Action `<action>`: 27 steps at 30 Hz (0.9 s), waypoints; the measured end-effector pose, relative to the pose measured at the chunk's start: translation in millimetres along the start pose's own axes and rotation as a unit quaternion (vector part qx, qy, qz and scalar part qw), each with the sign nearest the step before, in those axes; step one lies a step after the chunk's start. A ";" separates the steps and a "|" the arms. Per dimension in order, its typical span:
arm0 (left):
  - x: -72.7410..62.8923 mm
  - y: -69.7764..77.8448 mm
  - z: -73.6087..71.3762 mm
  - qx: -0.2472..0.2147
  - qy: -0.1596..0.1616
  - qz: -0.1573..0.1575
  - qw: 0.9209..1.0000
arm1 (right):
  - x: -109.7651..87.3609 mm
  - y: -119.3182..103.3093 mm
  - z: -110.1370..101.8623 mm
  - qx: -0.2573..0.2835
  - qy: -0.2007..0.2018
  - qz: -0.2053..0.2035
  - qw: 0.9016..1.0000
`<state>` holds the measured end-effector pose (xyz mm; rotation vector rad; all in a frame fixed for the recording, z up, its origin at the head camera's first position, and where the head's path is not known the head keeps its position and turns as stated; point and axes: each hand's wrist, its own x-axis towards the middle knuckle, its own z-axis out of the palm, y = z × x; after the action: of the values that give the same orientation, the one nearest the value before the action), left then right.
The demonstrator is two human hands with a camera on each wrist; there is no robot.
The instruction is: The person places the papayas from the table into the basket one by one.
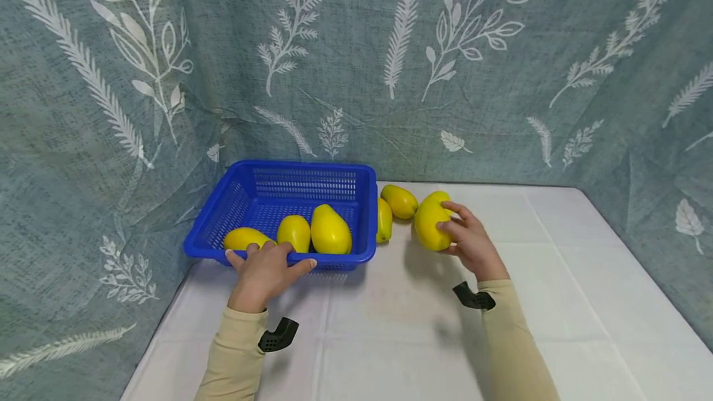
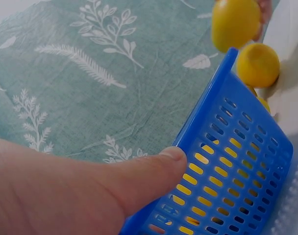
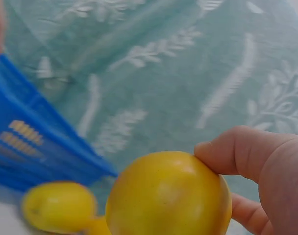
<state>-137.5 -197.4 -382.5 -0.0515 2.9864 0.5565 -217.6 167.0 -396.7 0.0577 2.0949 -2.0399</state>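
A large yellow mango [image 1: 430,223] is in my right hand [image 1: 472,241], held above the table to the right of the basket. The right wrist view shows my thumb on the side of this mango [image 3: 168,196]. My left hand [image 1: 265,274] grips the near rim of a blue plastic basket [image 1: 364,215]. Its fingers reach over the rim, and the thumb [image 2: 154,171] lies along the outside in the left wrist view. Inside the basket are a mango on its side [image 1: 245,238], a middle mango [image 1: 294,234] and a bigger mango [image 1: 330,232].
Beside the basket's right wall lie two more mangoes, a partly hidden one [image 1: 384,220] and one farther back [image 1: 400,201]. All stand on a white-covered table [image 1: 557,277]. A green leaf-patterned curtain [image 1: 356,67] hangs behind and at both sides.
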 end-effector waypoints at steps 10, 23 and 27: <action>-1.5 1.8 -0.9 0.002 -0.003 -0.002 1.000 | 11.7 -83.2 -15.2 -0.020 0.027 -0.065 0.997; -1.2 0.9 2.0 0.003 0.001 0.001 1.000 | 46.2 -119.7 104.7 -0.036 -0.076 -0.099 0.992; -1.3 0.1 -0.3 0.007 0.005 -0.002 1.000 | 54.3 -116.3 148.7 -0.041 -0.114 -0.114 0.986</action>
<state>-136.3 -197.4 -382.1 -0.0590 2.9980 0.5361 -272.4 8.5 -294.4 -0.4260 2.1172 -1.9669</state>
